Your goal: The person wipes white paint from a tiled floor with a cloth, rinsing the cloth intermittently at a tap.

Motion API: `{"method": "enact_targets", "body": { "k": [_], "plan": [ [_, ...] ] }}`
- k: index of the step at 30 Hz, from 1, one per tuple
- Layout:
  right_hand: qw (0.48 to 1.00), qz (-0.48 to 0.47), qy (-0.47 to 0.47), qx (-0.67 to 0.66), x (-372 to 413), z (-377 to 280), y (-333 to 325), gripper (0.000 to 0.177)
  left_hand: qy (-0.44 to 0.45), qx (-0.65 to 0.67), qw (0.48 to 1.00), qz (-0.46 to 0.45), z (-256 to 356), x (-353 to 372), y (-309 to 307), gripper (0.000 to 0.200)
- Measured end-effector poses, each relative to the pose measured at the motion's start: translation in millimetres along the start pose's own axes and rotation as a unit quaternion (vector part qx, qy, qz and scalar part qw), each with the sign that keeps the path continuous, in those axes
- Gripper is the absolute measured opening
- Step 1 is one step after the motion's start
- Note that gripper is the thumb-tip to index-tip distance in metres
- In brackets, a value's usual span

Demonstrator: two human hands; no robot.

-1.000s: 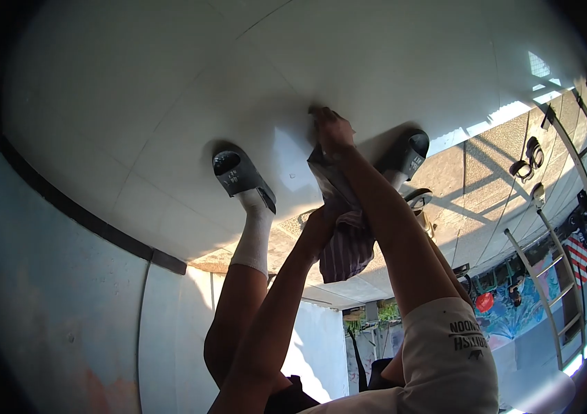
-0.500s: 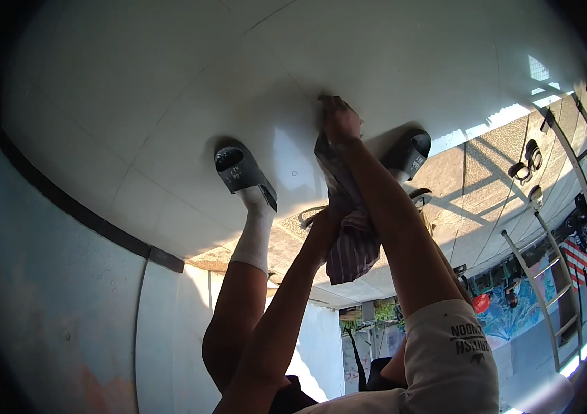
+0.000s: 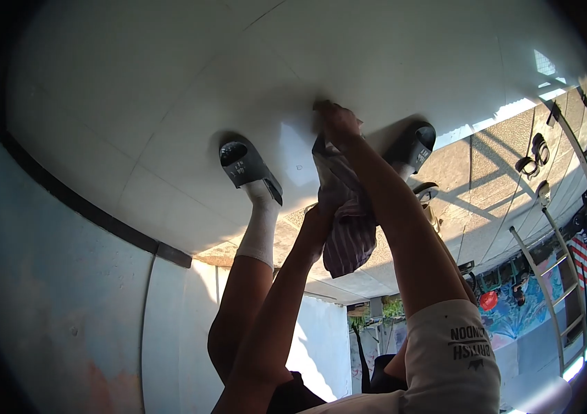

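Observation:
A dark purplish cloth (image 3: 350, 245) with pale stripes hangs bunched between my arms and stretches toward the floor. My right hand (image 3: 338, 124) is closed on its far end, fingertips low against the pale floor (image 3: 190, 110). Nearer to me, my left hand (image 3: 328, 205) grips the middle of the cloth, its fingers partly lost in shadow and folds. Dark slide sandals are on both feet, the left sandal (image 3: 245, 162) and the right sandal (image 3: 414, 143), one on either side of the cloth.
A bluish wall (image 3: 65, 276) with a dark base strip (image 3: 86, 207) runs along the left. At the right, the smooth floor ends at a sunlit paved area (image 3: 493, 162) with loose footwear (image 3: 533, 157). A metal ladder (image 3: 552, 286) stands beyond.
The whole view has shifted slightly. My right hand sits marginally lower in view, and the cloth between the hands shows more of its folds. Both hands keep their hold.

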State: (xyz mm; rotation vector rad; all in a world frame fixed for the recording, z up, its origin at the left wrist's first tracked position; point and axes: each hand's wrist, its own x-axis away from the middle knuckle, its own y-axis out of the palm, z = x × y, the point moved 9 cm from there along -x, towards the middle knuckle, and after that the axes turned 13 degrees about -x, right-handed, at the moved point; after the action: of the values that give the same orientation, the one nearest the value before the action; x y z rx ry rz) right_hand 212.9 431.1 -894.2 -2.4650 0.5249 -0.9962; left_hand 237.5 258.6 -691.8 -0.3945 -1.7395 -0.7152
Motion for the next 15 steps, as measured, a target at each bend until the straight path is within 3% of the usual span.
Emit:
{"method": "enact_targets", "body": {
  "k": [1,2,4,6,7,9,12,14,15],
  "plan": [
    [0.993,-0.108,-0.043,0.013,14.4,-1.3,23.7,0.026,-0.014,0.02,1.0,-0.013,0.0,-1.1,-0.2,0.051],
    [0.993,-0.106,-0.04,0.012,24.0,-0.2,16.6,0.026,-0.017,0.018,1.0,-0.014,0.6,1.5,-1.6,0.051],
    [0.986,0.089,0.129,-0.055,45.7,33.6,-37.4,0.026,-0.024,-0.03,0.999,0.01,2.0,7.2,-7.4,0.051],
    [0.934,0.235,0.256,-0.083,86.9,78.3,-62.3,0.021,-0.036,-0.061,0.997,0.009,-5.7,4.3,-10.5,0.048],
    [0.933,0.237,0.259,-0.083,103.0,89.6,-57.3,0.021,-0.047,-0.088,0.995,0.013,-13.0,3.7,-14.3,0.045],
    [0.81,0.371,0.425,-0.16,153.6,135.7,-51.7,0.019,-0.047,-0.118,0.992,0.011,-21.0,-1.4,-19.6,0.045],
    [0.805,0.388,0.421,-0.153,138.2,106.0,-27.6,0.018,-0.053,-0.117,0.992,0.015,-36.8,-6.7,-27.6,0.045],
    [0.869,0.362,0.297,-0.159,108.3,65.8,-11.5,0.023,-0.054,-0.087,0.995,0.019,-45.4,-5.7,-31.8,0.045],
    [0.911,0.287,0.251,-0.159,89.9,46.5,-0.7,0.022,-0.052,-0.112,0.992,0.022,-46.1,-6.1,-36.9,0.045]
  ]
}}
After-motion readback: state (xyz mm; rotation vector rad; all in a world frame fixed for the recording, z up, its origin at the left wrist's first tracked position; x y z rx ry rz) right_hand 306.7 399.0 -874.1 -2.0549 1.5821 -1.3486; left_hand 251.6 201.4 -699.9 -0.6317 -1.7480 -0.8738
